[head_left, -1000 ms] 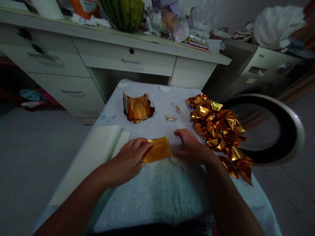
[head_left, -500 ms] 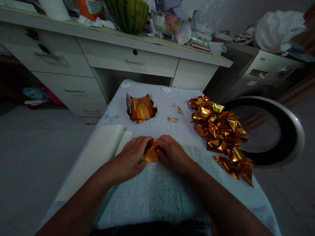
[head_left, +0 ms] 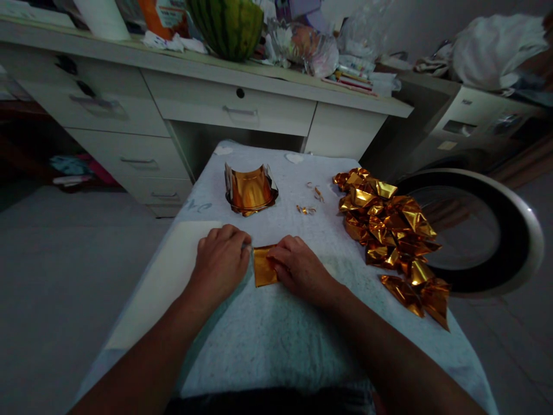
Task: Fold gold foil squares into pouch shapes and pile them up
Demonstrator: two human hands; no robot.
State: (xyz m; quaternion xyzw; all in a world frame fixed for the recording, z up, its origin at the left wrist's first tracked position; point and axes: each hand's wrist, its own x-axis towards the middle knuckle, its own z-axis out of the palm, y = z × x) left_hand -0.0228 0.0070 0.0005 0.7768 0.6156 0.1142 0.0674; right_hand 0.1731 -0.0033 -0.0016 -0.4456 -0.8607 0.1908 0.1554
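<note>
In the head view, a small folded square of gold foil [head_left: 264, 270] lies on the cloth-covered table in front of me. My right hand [head_left: 302, 270] is closed on its right side, with the fingertips over the foil. My left hand [head_left: 223, 259] is beside the left edge, its fingers curled together. Something small and pale shows at those fingertips, too small to name. Beyond the hands stands a curved stack of gold foil sheets [head_left: 250, 190]. To the right lies a heap of twisted gold foil pieces [head_left: 386, 222].
A pale folded sheet [head_left: 159, 294] lies along the table's left side. Thin gold curled scraps [head_left: 306, 210] sit mid-table. Behind is a white drawer desk [head_left: 233, 106] bearing a watermelon [head_left: 227, 29] and clutter. A washing machine with its round door [head_left: 529, 230] open stands at right.
My left hand has come off the foil and shifted left, now over the pale sheet's edge. More of the foil square shows. My right hand has stayed on it.
</note>
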